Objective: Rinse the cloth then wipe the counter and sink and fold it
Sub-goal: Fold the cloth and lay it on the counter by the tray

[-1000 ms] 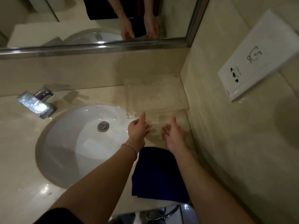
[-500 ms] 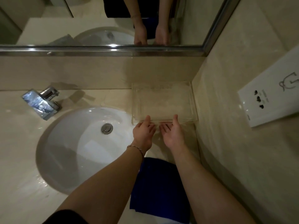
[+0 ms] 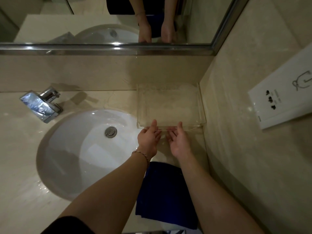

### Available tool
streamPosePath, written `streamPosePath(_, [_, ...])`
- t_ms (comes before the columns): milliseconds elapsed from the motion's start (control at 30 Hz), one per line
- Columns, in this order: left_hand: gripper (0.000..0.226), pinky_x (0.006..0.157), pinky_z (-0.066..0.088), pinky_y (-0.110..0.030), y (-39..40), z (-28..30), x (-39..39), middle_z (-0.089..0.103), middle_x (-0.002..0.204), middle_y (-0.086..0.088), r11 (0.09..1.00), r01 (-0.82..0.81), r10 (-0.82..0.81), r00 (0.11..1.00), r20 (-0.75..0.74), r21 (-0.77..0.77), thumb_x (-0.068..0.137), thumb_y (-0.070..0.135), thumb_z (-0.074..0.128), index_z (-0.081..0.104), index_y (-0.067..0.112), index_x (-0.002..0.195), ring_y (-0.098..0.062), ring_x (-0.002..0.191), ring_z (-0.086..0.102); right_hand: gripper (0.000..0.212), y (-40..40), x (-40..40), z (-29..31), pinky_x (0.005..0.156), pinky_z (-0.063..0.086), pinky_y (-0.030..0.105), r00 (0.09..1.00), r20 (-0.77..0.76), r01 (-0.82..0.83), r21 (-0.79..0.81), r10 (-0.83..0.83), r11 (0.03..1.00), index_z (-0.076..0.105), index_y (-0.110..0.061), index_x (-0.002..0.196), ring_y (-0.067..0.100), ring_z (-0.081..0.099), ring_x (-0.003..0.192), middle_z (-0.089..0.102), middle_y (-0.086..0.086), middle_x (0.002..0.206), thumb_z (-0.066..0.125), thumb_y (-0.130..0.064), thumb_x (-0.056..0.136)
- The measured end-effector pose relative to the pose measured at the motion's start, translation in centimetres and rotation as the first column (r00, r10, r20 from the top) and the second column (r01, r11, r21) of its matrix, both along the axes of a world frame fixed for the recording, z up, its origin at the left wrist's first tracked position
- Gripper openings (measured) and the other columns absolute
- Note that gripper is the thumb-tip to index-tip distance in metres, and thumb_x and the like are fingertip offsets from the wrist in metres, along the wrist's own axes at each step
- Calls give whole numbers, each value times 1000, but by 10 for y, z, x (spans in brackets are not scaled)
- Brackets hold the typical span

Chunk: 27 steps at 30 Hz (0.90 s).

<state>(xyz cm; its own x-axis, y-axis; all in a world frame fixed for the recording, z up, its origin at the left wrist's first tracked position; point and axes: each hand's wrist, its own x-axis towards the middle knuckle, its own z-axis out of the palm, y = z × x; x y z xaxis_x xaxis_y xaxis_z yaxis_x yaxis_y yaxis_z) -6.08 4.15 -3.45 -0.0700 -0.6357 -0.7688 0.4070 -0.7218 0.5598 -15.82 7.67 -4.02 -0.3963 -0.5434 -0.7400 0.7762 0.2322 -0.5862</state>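
The dark blue cloth [image 3: 162, 191] lies folded on the beige counter [image 3: 20, 191], between my forearms and right of the white sink [image 3: 76, 149]. My left hand [image 3: 148, 139] and right hand [image 3: 179, 141] are side by side at the near edge of a clear plastic tray [image 3: 170, 105] in the back right corner. Both thumbs rest on top of that edge, and the fingers show through the plastic beneath it. Neither hand touches the cloth.
A chrome tap [image 3: 42, 105] stands at the sink's back left and the drain plug [image 3: 110, 132] sits in the basin. A mirror [image 3: 101, 22] runs along the back wall. The tiled right wall carries a white socket plate [image 3: 283, 102]. Water drops glisten on the counter left of the sink.
Both hands moved forward from above the cloth to the near edge of the clear tray and closed on it. The cloth stayed where it lay.
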Motion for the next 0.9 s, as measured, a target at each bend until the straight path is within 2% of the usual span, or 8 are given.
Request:
streamPosePath(67, [29, 87, 58, -31, 5, -1, 2, 66, 93, -9, 1000, 5, -4, 1000, 14, -6, 93, 27, 74, 61, 4, 103, -21, 92, 67, 43, 4, 2, -3, 71, 51, 27, 1000, -7, 8, -2, -8, 1000, 56, 0, 122, 16, 68, 96, 66, 15, 111, 50, -38, 104])
streamPosePath(200, [18, 77, 59, -26, 20, -6, 9, 67, 86, -10, 1000, 17, -17, 999, 39, -9, 95, 18, 71, 61, 3, 98, -19, 83, 67, 35, 16, 4, -8, 75, 45, 30, 999, -24, -33, 37, 34, 999, 58, -8, 93, 18, 65, 100, 69, 9, 100, 45, -38, 106])
streamPosePath(367, [15, 76, 59, -28, 39, -7, 18, 66, 78, -8, 998, 61, -59, 995, 84, -26, 96, 16, 70, 61, 4, 94, -17, 73, 66, 29, 37, 8, -12, 61, 53, 24, 999, -36, 14, 37, -13, 999, 56, -3, 112, 17, 69, 79, 67, 15, 94, 53, -31, 104])
streamPosePath(533, [17, 64, 57, -24, 55, -6, 28, 68, 77, -11, 996, 87, -83, 989, 121, -24, 94, 14, 73, 61, 3, 88, -17, 70, 68, 29, 59, 13, -9, 62, 53, 25, 999, -39, 30, 65, -28, 997, 60, 1, 107, 18, 69, 76, 68, 14, 90, 54, -27, 103])
streamPosePath(667, [18, 63, 57, -24, 70, -6, 35, 70, 82, -14, 994, 112, -107, 972, 211, -13, 92, 10, 74, 66, -5, 97, -20, 73, 70, 35, 76, 19, -10, 58, 54, 23, 999, -42, 37, 109, -33, 993, 60, 4, 117, 18, 70, 75, 68, 16, 91, 56, -28, 103])
streamPosePath(800, [15, 73, 61, -33, 84, -4, 41, 74, 89, -16, 989, 145, -140, 937, 321, 8, 88, 10, 77, 69, -1, 93, -25, 80, 73, 31, 91, 25, -8, 62, 54, 24, 998, -48, 43, 132, -37, 990, 62, 5, 109, 19, 68, 74, 66, 17, 88, 55, -25, 103])
streamPosePath(900, [13, 67, 59, -29, 90, 0, 46, 74, 86, -16, 988, 153, -152, 919, 363, 26, 87, 9, 78, 69, 1, 87, -24, 77, 73, 28, 98, 28, -2, 64, 54, 25, 997, -59, 60, 164, -51, 985, 63, 4, 99, 19, 67, 71, 67, 16, 82, 56, -23, 103])
